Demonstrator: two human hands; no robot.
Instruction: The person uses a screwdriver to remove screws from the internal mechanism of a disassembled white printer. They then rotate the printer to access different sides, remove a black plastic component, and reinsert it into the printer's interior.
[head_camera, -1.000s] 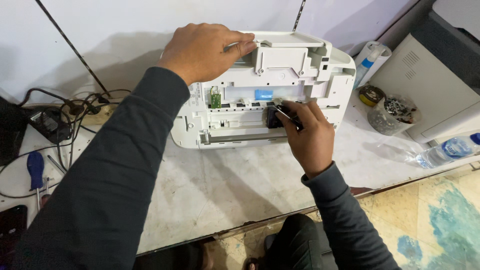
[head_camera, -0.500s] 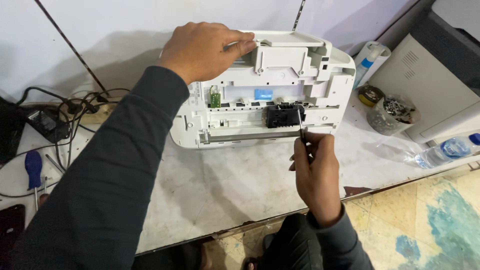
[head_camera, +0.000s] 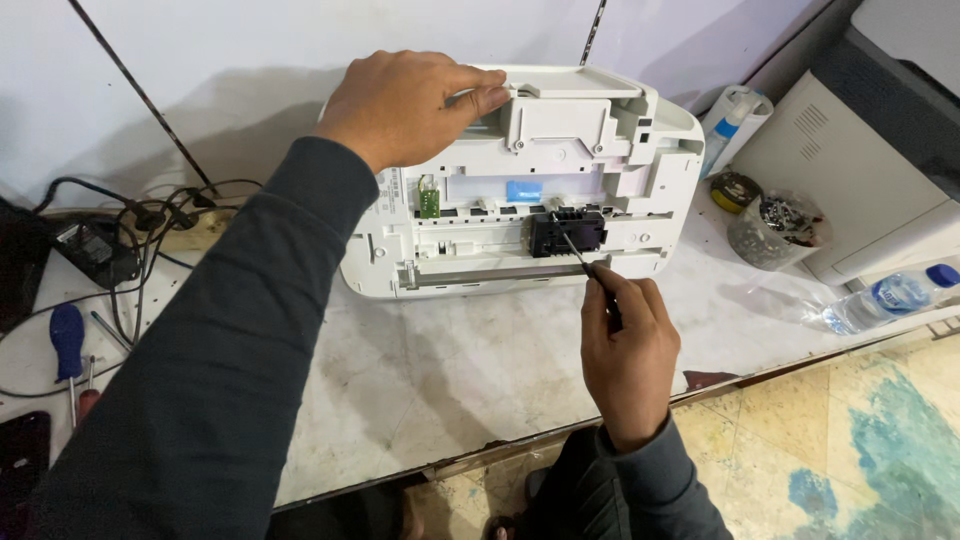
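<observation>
The right hand (head_camera: 628, 350) has pulled back from the printer (head_camera: 520, 190) — a second ago its fingers were right in on the black block (head_camera: 568, 232) in the open back, and now the hand sits lower, over the bare worktop (head_camera: 420, 370), fingers closed around a screwdriver (head_camera: 583, 262). The thin shaft slants up and left from the fist, and its tip is on the top of that black block, or just short of it; too fine to say which. The handle is almost wholly buried in the grip, only a dark sliver showing. The left hand (head_camera: 405, 105) hasn't budged: palm down on the printer's top edge, fingers curled over the rim, pressing rather than gripping anything loose. The printer stays where it was, tipped up on the worktop against the wall with its open back facing the camera, a small green board (head_camera: 429, 197) and a blue tab (head_camera: 524, 190) showing inside. The left sleeve (head_camera: 200, 380) fills the lower left and covers much of the worktop there. At the left edge, a blue-handled screwdriver (head_camera: 67, 338) lies by tangled cables (head_camera: 150, 215). At right a clear cup (head_camera: 765, 230) holds small dark bits I can't make out, a water bottle (head_camera: 880, 300) lies on its side, and a grey machine (head_camera: 870, 160) is cut off by the frame.
</observation>
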